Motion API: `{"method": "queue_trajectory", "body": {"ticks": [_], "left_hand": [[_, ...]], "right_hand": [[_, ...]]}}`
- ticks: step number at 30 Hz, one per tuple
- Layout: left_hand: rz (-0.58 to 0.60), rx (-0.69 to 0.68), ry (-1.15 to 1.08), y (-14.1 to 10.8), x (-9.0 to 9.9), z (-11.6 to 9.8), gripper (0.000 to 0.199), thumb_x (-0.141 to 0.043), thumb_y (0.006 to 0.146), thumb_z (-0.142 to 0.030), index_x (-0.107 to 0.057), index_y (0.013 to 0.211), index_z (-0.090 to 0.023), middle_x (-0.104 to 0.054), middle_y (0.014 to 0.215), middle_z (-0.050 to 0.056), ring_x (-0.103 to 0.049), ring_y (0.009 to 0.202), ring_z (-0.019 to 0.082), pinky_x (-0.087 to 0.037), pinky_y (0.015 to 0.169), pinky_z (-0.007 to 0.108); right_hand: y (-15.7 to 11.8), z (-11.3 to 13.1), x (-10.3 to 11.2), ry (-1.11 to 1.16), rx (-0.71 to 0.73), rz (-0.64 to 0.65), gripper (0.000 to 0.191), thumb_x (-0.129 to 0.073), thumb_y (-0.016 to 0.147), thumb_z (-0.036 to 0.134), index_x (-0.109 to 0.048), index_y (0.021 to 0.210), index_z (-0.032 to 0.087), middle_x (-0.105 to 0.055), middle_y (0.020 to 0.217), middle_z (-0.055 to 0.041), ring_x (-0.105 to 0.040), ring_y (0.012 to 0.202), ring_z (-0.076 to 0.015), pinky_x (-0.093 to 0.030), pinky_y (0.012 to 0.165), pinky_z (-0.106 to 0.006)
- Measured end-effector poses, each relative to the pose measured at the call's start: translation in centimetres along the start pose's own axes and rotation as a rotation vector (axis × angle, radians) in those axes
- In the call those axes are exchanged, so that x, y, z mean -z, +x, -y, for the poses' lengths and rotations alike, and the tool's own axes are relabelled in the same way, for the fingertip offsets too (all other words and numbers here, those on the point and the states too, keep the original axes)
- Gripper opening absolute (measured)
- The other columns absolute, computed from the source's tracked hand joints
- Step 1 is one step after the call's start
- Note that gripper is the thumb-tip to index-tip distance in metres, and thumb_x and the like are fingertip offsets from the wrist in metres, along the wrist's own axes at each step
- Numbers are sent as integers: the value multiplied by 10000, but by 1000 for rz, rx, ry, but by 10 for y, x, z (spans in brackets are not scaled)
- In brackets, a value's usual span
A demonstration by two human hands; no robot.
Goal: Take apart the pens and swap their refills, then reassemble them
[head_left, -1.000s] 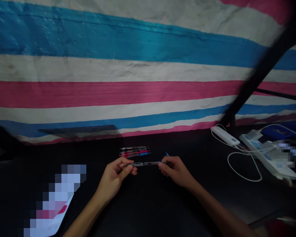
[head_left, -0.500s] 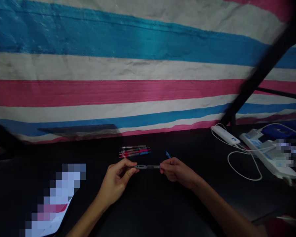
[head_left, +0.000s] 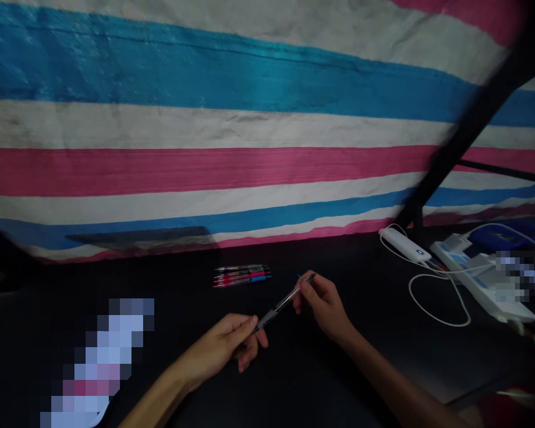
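Note:
A clear-barrelled pen with a grey grip slants up to the right between my two hands. My left hand pinches its lower, grey-grip end between thumb and fingers. At the upper end, the thumb and fingers of my right hand are closed on it. Behind the right fingertips a small blue tip shows; most of that thing is hidden. Just beyond the hands, several pens with grey, red and blue parts lie side by side on the black table.
To the right are a white power bank, looping white cables and a white power strip. A pixelated pale object lies at the left. Striped sheeting hangs behind the table, with a dark slanted post at right.
The held pen has turned from level to slanting, its right end raised. My left hand has moved lower, and my right hand has shifted slightly up along with the pen.

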State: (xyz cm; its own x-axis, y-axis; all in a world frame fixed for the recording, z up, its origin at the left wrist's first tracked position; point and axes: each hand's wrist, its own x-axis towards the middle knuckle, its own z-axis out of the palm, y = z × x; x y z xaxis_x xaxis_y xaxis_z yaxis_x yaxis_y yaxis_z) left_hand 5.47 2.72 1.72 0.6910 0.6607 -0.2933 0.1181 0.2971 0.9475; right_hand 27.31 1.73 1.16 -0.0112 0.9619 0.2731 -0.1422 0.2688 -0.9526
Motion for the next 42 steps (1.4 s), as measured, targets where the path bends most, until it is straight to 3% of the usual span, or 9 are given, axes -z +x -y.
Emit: {"method": "queue_trajectory", "body": {"ticks": [8,14,18,24,28,31,35,38,42], "left_hand": [[-86,-71,-65,8,-6,5,411,-477,858,-486,-462,602,-164,-291,482,-80,-310,492,93,-258,528,239],[-255,-159,421,4,-13,2,384,-439,884,-453,-499,626,-174,-375,528,-47,-316,500,104,-221,487,240],[-437,-420,796,1,-14,3,286,-451,899,-305,-561,662,-188,-515,612,10,-467,609,156,-322,590,271],[-500,-514,864,2,-12,5,168,-475,890,-263,-603,804,-195,-580,715,41,-498,686,185,-358,644,289],[-370,-353,577,1,-13,-7,277,-416,922,-350,-555,745,-188,-539,694,4,-490,668,149,-356,639,262],[-238,-252,325,1,-14,-10,330,-372,936,-395,-574,809,-168,-505,636,-16,-460,618,126,-341,615,252],[3,-104,-42,1,-17,-2,355,-418,913,-436,-600,917,-132,-416,560,-45,-365,504,92,-304,530,242],[177,9,-313,0,-21,6,330,-462,893,-440,-590,894,-136,-361,547,-63,-302,453,68,-280,492,231],[184,-20,-382,4,-26,12,268,-509,877,-409,-545,798,-155,-338,543,-69,-276,457,63,-263,488,221]], "right_hand": [[2,-6,4,-17,12,-18,296,-526,890,366,-476,671,176,-400,532,53,-357,469,-80,-293,454,-227],[2,-7,3,33,-75,-111,412,-547,871,387,-407,546,178,-324,459,64,-263,420,-67,-197,422,-236],[1,-5,-2,60,-163,-140,466,-540,868,395,-375,487,183,-306,422,63,-255,382,-62,-178,402,-242],[0,2,-2,-10,-110,-162,464,-542,866,406,-392,488,182,-317,430,56,-277,398,-68,-212,402,-232],[-2,10,0,-152,18,-142,367,-560,857,393,-527,573,164,-426,513,29,-385,451,-82,-297,422,-219],[-5,14,-3,-152,68,-78,264,-539,872,380,-647,773,160,-576,688,-18,-500,496,-96,-393,456,-229],[-9,14,-14,35,-7,26,248,-517,891,385,-639,903,169,-674,836,-70,-637,674,-156,-501,640,-294],[-9,12,-22,307,-134,65,237,-503,900,400,-586,889,178,-695,820,-72,-670,809,-198,-492,794,-371],[-8,9,-29,463,-223,38,228,-515,889,416,-528,874,189,-673,726,-35,-679,662,-189,-529,643,-344]]}}
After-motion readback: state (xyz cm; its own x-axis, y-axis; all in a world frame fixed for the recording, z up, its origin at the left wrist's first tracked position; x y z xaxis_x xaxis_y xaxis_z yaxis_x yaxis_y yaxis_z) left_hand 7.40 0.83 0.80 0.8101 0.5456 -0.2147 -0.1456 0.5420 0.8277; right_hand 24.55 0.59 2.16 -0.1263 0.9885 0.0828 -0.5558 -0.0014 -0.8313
